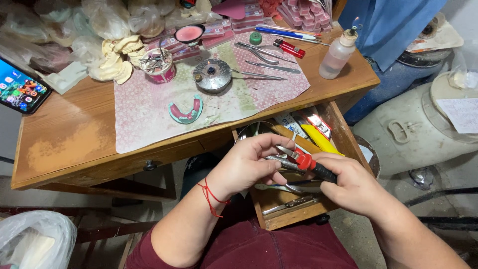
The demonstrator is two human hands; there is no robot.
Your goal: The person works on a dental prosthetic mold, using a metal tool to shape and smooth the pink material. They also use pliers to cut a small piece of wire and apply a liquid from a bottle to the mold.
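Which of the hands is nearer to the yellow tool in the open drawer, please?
Right. The right hand lies just below the yellow tool; the left hand is farther off, to its left.

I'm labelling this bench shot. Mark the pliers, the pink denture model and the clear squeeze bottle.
pliers (304, 162), head view, on the red joint between both hands.
pink denture model (185, 110), head view, on its curved arch.
clear squeeze bottle (334, 58), head view, on its body.

Wooden desk | patterned cloth across middle | phone left | squeeze bottle, lighter right | drawer open
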